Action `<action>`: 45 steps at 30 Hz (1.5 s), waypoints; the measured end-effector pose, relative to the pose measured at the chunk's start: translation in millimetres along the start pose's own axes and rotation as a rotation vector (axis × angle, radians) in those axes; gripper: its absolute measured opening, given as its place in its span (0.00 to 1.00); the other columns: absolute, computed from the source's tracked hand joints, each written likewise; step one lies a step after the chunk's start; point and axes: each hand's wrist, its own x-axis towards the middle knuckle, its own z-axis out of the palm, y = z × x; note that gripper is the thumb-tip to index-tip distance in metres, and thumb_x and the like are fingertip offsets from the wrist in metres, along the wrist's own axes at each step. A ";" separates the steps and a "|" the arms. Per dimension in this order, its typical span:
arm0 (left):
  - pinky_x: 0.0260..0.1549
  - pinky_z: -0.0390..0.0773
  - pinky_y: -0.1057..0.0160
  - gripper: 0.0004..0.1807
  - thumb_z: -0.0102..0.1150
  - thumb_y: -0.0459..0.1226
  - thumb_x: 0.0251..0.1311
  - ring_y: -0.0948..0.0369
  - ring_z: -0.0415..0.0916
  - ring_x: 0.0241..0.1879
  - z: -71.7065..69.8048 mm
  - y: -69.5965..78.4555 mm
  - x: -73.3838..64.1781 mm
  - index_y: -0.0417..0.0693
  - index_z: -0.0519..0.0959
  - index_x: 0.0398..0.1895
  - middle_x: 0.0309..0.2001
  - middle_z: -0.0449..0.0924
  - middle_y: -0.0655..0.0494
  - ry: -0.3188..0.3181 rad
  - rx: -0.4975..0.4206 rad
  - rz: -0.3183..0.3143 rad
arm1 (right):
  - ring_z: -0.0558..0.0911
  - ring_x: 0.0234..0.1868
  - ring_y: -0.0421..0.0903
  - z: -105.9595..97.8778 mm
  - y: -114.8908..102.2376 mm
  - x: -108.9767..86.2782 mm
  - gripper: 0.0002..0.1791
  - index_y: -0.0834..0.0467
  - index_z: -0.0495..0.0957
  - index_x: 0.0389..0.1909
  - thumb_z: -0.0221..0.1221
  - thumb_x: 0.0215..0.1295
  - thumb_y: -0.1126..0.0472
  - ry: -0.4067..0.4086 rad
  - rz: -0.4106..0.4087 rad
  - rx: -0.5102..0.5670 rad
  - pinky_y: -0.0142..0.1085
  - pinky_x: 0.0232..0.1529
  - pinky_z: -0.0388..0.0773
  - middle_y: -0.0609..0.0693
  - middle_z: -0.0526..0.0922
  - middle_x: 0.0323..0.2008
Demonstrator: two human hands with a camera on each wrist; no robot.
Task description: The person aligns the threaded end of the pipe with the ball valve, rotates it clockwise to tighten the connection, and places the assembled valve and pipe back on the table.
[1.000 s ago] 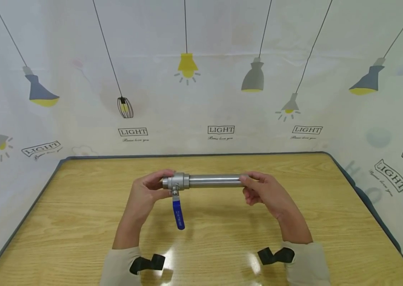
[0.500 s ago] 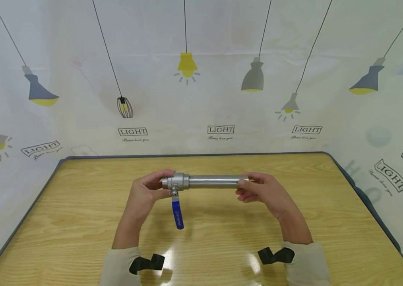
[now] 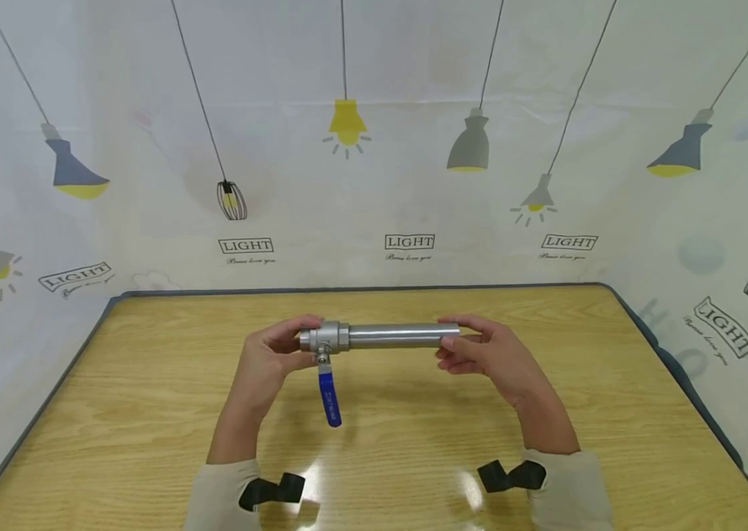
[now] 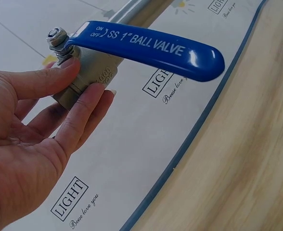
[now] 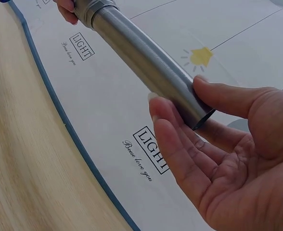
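Observation:
A steel ball valve with a blue lever handle is held up over the table. My left hand grips its body at the left end, thumb in front and fingers behind and below. In the left wrist view the blue handle reads "SS 1" BALL VALVE". A straight steel pipe runs right from the valve, its left end at the valve's hex collar. My right hand pinches the pipe's free end between thumb and fingers. The open pipe end shows in the right wrist view.
The wood-grain table has a dark blue border. Behind and at both sides stands a white sheet printed with lamps and the word LIGHT. Black straps sit at both sleeve cuffs.
My right thumb and fingers have shifted on the pipe's free end, uncovering more of its tip. The left hand and the valve stay nearly in place.

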 end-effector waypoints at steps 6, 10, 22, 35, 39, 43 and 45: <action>0.44 0.84 0.56 0.23 0.63 0.19 0.48 0.53 0.79 0.49 0.6 -0.1 0.0 0.38 0.80 0.51 0.52 0.81 0.49 -0.009 -0.006 -0.003 | 0.87 0.33 0.46 -0.1 0.9 -1.1 0.27 0.65 0.69 0.63 0.59 0.68 0.55 0.013 0.006 -0.032 0.41 0.40 0.85 0.52 0.85 0.31; 0.43 0.84 0.56 0.23 0.63 0.19 0.48 0.52 0.79 0.49 0.3 0.2 -0.7 0.38 0.80 0.51 0.52 0.81 0.48 -0.005 0.001 -0.005 | 0.86 0.31 0.46 0.7 1.2 -1.1 0.26 0.66 0.72 0.58 0.60 0.67 0.51 0.021 0.017 -0.046 0.41 0.38 0.85 0.52 0.84 0.30; 0.44 0.84 0.56 0.22 0.63 0.19 0.50 0.52 0.78 0.51 0.8 1.1 -1.3 0.39 0.81 0.51 0.54 0.80 0.47 -0.005 0.008 -0.014 | 0.83 0.24 0.44 2.9 0.0 -0.9 0.28 0.68 0.74 0.53 0.57 0.69 0.46 0.045 0.031 -0.076 0.38 0.31 0.85 0.52 0.82 0.25; 0.44 0.84 0.56 0.23 0.64 0.20 0.49 0.53 0.79 0.50 -0.5 2.0 -0.6 0.38 0.81 0.51 0.52 0.81 0.49 -0.004 -0.006 -0.012 | 0.87 0.32 0.47 4.2 0.5 2.8 0.28 0.70 0.75 0.51 0.55 0.70 0.47 0.036 0.014 -0.052 0.41 0.38 0.85 0.54 0.85 0.30; 0.44 0.84 0.56 0.23 0.65 0.19 0.48 0.53 0.79 0.49 -0.8 2.1 -0.7 0.37 0.80 0.51 0.51 0.81 0.49 -0.007 -0.016 -0.008 | 0.87 0.34 0.47 3.1 1.0 3.2 0.28 0.69 0.73 0.55 0.58 0.69 0.49 0.024 0.012 -0.048 0.41 0.40 0.85 0.54 0.85 0.32; 0.44 0.84 0.57 0.23 0.65 0.20 0.48 0.54 0.79 0.49 -0.9 2.5 -1.0 0.38 0.80 0.51 0.51 0.81 0.49 0.001 -0.001 -0.004 | 0.87 0.36 0.48 1.0 1.5 2.6 0.29 0.64 0.68 0.63 0.62 0.66 0.56 -0.002 -0.001 -0.024 0.41 0.42 0.85 0.54 0.85 0.34; 0.44 0.84 0.57 0.23 0.65 0.20 0.49 0.54 0.79 0.49 -0.8 2.5 -1.1 0.38 0.80 0.51 0.52 0.81 0.49 0.006 0.009 -0.003 | 0.87 0.37 0.48 0.1 1.8 2.4 0.30 0.62 0.66 0.66 0.63 0.64 0.60 -0.013 -0.012 -0.013 0.42 0.43 0.84 0.55 0.86 0.36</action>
